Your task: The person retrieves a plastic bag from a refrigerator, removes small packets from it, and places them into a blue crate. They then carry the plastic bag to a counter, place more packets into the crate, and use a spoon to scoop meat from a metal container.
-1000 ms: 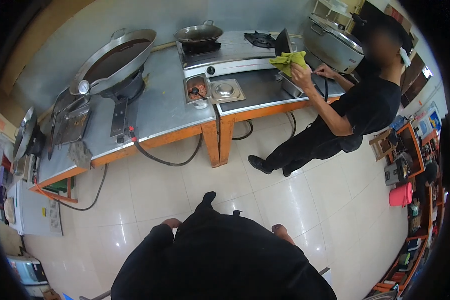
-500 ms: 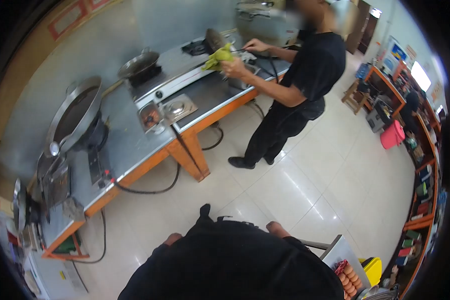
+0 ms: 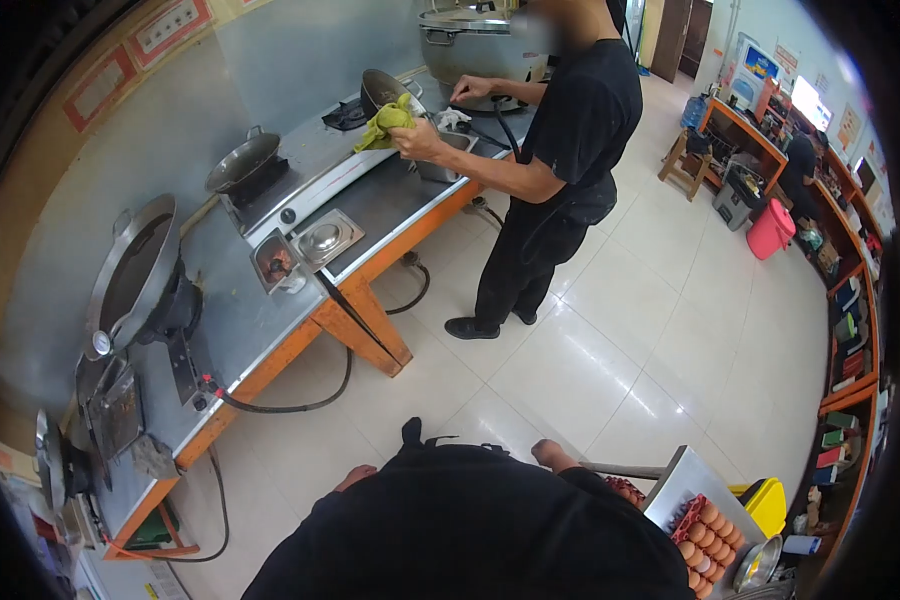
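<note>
My left hand (image 3: 356, 476) shows only in part beside the dark clothing at my front, its fingers mostly hidden. On the other side, my right hand (image 3: 548, 454) hangs low, close to the metal table (image 3: 682, 478), and its fingers are not clearly visible. Nothing shows in either hand. Nearest to my right side are brown eggs (image 3: 708, 545) in a red tray on that table. A metal bowl (image 3: 757, 562) and a yellow container (image 3: 767, 507) are beside them.
Across the tiled floor, a co-worker (image 3: 580, 130) in black holds a green cloth (image 3: 385, 125) at a tilted pan (image 3: 382, 92). Along the wall runs a steel counter (image 3: 232, 305) with a large wok (image 3: 135, 262), a smaller wok (image 3: 245, 162) and gas hoses. A pink bin (image 3: 771, 230) stands far right.
My view has swung right, so more of the egg tray and metal bowl shows. The co-worker's far hand has come away from the pan; the cloth stays at it. My hands remain low.
</note>
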Motion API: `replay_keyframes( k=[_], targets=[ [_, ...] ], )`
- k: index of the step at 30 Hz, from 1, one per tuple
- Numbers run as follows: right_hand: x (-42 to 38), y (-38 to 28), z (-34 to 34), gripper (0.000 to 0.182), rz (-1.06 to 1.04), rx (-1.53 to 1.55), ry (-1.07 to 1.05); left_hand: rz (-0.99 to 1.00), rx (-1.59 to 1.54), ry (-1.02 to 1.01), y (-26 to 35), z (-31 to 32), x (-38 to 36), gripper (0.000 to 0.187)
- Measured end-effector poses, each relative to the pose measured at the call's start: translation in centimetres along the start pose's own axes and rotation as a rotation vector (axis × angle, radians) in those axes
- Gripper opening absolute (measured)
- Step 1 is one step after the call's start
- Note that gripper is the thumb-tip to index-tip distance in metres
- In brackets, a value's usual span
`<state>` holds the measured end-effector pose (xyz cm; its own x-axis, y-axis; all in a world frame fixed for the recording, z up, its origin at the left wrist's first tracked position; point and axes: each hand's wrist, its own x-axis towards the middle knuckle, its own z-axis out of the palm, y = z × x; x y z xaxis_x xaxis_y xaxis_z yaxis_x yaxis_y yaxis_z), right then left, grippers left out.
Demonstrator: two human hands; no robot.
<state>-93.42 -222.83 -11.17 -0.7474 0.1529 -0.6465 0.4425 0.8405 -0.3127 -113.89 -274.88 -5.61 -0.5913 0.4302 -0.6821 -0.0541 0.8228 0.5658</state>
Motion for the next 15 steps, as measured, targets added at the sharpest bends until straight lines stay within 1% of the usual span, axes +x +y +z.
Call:
replay_keyframes(
  k=[2, 5, 8, 9, 11, 12, 14, 15],
  targets=[
    [0.2, -0.3, 0.4, 0.017, 0.033, 0.023, -0.010, 0.050, 0.128, -0.029, -0.7, 0.1, -0.2, 0.036],
    [1.4, 1.3, 1.5, 0.018, -0.114, -0.082, -0.003, 0.139, 0.278, -0.061, -1.5, 0.5, -0.2, 0.036],
    [0.0, 0.8, -0.1, 0.019, -0.128, -0.066, 0.025, 0.189, 0.349, -0.061, -2.2, 1.4, -0.1, 0.035],
    [0.1, 0.8, -0.5, 0.024, -0.121, -0.083, -0.006, 0.192, 0.346, -0.058, -2.3, 1.7, 0.0, 0.035],
    [1.5, 2.0, 0.5, 0.037, -0.103, -0.115, -0.069, 0.178, 0.254, 0.046, 0.4, 1.0, -2.7, 0.035],
    [1.6, 2.2, 0.5, 0.032, -0.127, -0.140, -0.056, 0.174, 0.207, 0.098, 2.1, 0.6, -4.4, 0.035],
    [1.5, 2.4, 0.4, 0.025, -0.175, -0.186, -0.031, 0.266, 0.276, 0.146, -0.7, 1.9, -2.3, 0.033],
    [0.9, 2.0, -0.3, 0.027, -0.157, -0.136, -0.023, 0.311, 0.314, 0.170, -2.0, 2.4, -1.8, 0.032]
  ],
)
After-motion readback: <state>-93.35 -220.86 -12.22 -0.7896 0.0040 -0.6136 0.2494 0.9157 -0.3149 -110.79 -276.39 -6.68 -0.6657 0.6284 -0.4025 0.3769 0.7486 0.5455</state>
